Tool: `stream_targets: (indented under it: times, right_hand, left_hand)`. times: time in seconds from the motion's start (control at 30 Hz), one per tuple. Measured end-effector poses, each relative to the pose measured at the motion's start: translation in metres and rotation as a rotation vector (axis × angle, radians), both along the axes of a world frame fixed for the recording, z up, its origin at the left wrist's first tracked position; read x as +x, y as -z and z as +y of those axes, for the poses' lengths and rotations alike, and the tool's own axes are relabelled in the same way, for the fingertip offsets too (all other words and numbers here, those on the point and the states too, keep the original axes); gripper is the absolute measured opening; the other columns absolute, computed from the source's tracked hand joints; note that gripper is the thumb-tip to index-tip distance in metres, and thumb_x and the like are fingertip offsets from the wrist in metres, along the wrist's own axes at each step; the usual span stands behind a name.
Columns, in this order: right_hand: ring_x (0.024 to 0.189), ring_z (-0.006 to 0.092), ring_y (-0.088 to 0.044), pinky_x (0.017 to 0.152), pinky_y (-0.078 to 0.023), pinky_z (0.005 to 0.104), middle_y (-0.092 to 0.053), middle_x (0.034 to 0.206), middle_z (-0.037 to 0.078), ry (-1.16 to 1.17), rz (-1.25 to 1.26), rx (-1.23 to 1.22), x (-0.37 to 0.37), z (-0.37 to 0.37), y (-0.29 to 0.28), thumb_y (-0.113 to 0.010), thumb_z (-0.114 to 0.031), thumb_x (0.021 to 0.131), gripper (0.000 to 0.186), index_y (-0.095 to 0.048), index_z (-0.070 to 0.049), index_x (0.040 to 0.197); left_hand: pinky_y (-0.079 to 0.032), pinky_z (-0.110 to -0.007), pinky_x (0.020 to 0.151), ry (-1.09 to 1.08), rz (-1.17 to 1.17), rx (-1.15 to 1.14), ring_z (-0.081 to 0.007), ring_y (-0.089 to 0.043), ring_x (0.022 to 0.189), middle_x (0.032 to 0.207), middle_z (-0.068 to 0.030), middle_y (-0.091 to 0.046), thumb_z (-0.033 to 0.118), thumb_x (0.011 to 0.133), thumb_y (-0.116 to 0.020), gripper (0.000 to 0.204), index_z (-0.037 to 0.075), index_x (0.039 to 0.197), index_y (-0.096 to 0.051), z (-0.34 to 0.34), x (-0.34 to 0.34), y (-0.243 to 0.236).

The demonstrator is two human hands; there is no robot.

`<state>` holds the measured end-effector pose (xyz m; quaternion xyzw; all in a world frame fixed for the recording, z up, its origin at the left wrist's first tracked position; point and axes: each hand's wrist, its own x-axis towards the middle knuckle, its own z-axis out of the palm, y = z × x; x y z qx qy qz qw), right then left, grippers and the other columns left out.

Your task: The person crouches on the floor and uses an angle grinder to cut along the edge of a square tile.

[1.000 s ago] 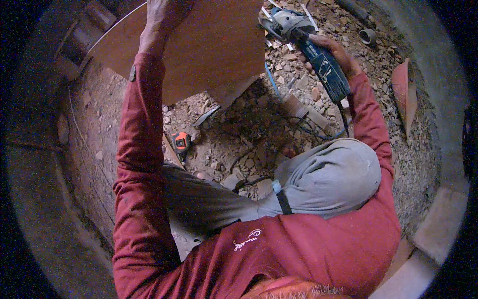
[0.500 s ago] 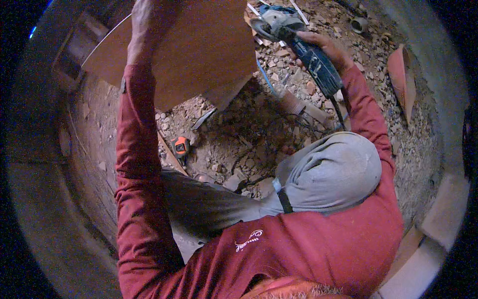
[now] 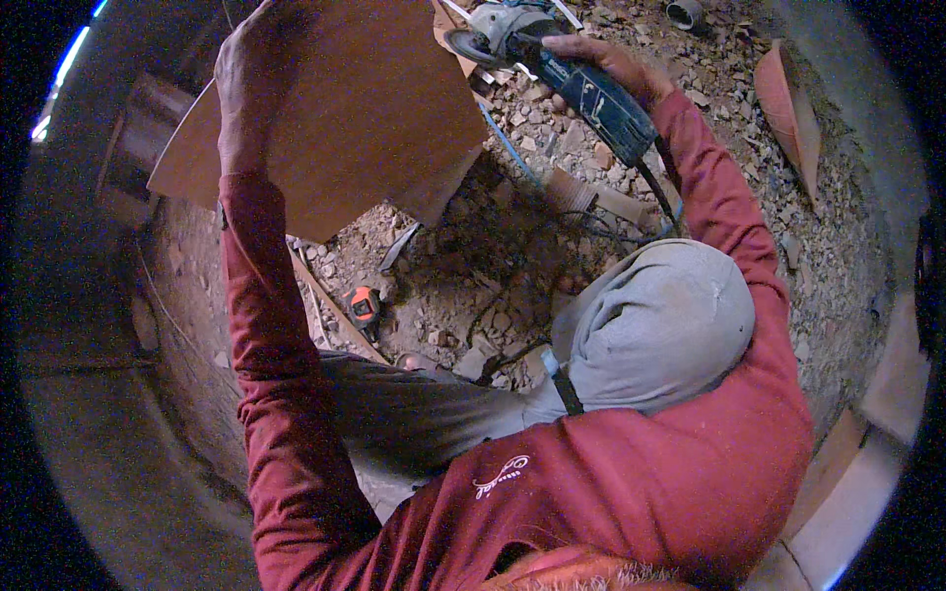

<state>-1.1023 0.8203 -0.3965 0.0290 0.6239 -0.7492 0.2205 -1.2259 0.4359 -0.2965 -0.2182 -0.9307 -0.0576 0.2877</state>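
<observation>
A large brown panel (image 3: 365, 118), thin and flat like a tile or board, stands tilted at the upper left. My left hand (image 3: 246, 74) grips it near its upper left edge, with the fingers partly lost in shadow. My right hand (image 3: 621, 71) is wrapped round the body of a blue angle grinder (image 3: 596, 108). The grinder's disc (image 3: 471, 47) points left, close beside the panel's right edge. From its rear a dark cord (image 3: 652, 187) runs down toward my knee.
Rubble (image 3: 581, 148) covers the ground around my legs. An orange and black tape measure (image 3: 363, 306) lies beside a thin wooden strip (image 3: 330, 303). Farther right are a reddish curved piece (image 3: 786, 118) and a short pipe end (image 3: 684, 14). Pale slabs (image 3: 847, 492) lie at lower right.
The view has shifted a little. My left hand and the panel appear lower and farther left; the grinder in my right hand has moved left and slightly up. Both grips stay the same.
</observation>
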Motion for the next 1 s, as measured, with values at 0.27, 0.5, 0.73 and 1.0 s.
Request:
stream_targets:
  times: [0.27,0.5,0.73,1.0]
  right_hand:
    - [0.065,0.0191,-0.071,0.052,-0.061,0.0284,-0.071,0.086,0.014,-0.165,-0.136,-0.196,-0.017,0.012,0.010,-0.061,-0.047,0.098,0.053,-0.061,0.001,0.121]
    - [0.066,0.0197,-0.071,0.052,-0.061,0.0292,-0.071,0.089,0.014,-0.122,-0.130,-0.120,-0.012,0.025,0.020,-0.061,-0.049,0.098,0.055,-0.060,0.001,0.122]
    - [0.065,0.0191,-0.069,0.052,-0.061,0.0305,-0.070,0.089,0.012,-0.154,-0.169,-0.193,-0.014,0.017,0.012,-0.061,-0.048,0.098,0.052,-0.060,0.000,0.120]
    - [0.069,0.0189,-0.070,0.053,-0.059,0.0299,-0.071,0.091,0.013,-0.117,-0.060,-0.128,-0.011,0.018,0.026,-0.061,-0.046,0.098,0.050,-0.061,-0.001,0.119]
  left_hand:
    - [-0.054,-0.046,0.082,0.028,-0.072,0.073,-0.0364,-0.069,0.103,0.108,-0.0122,-0.073,0.039,0.098,-0.060,0.028,0.022,0.119,-0.067,-0.006,-0.004,-0.001]
    - [-0.054,-0.046,0.082,0.021,-0.019,-0.008,-0.0371,-0.069,0.102,0.108,-0.0124,-0.073,0.038,0.098,-0.059,0.027,0.024,0.120,-0.066,-0.001,-0.002,-0.001]
    - [-0.055,-0.045,0.080,0.024,-0.073,0.079,-0.0363,-0.071,0.100,0.107,-0.0122,-0.074,0.038,0.096,-0.063,0.027,0.026,0.120,-0.067,-0.008,-0.002,-0.003]
    - [-0.054,-0.046,0.082,-0.018,-0.017,0.011,-0.0369,-0.070,0.101,0.106,-0.0129,-0.074,0.040,0.096,-0.062,0.028,0.021,0.117,-0.068,0.002,0.004,-0.003]
